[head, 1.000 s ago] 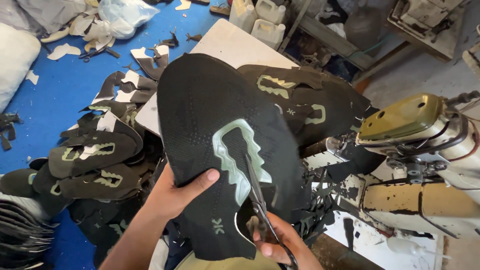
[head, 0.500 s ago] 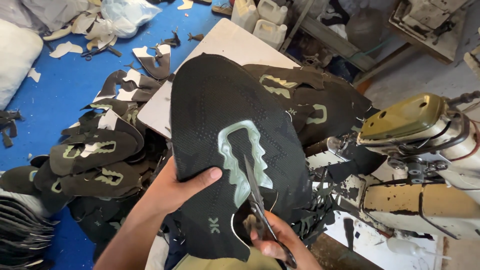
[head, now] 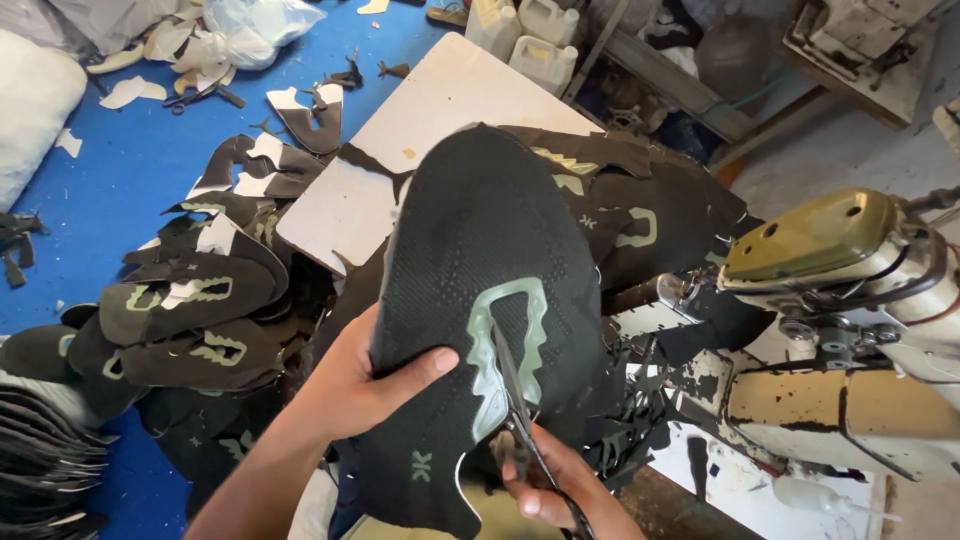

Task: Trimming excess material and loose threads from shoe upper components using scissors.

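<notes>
Head view. My left hand [head: 365, 385] grips the black knit shoe upper [head: 480, 300] at its 8 o'clock edge, thumb lying across the face, fingers hidden behind. My right hand [head: 545, 490] is closed on the scissors [head: 515, 400] at 6 o'clock; the blades run up through the pale green-rimmed opening [head: 505, 345] in the upper's middle. The upper is held up tilted, above the white surface [head: 430, 120], its top edge free at 12 o'clock.

Open room: bare surface at 11 to 12 o'clock, blue floor [head: 120, 150] at 9 to 10.

In the way: stack of cut uppers [head: 190, 310] near at 9 o'clock; more black pieces [head: 650, 210] just behind at 2 o'clock; sewing machine [head: 850, 330] close at 3 o'clock; black offcuts [head: 650, 410] touching the upper's 4 o'clock edge. White jugs [head: 530, 35] well apart at 12.
</notes>
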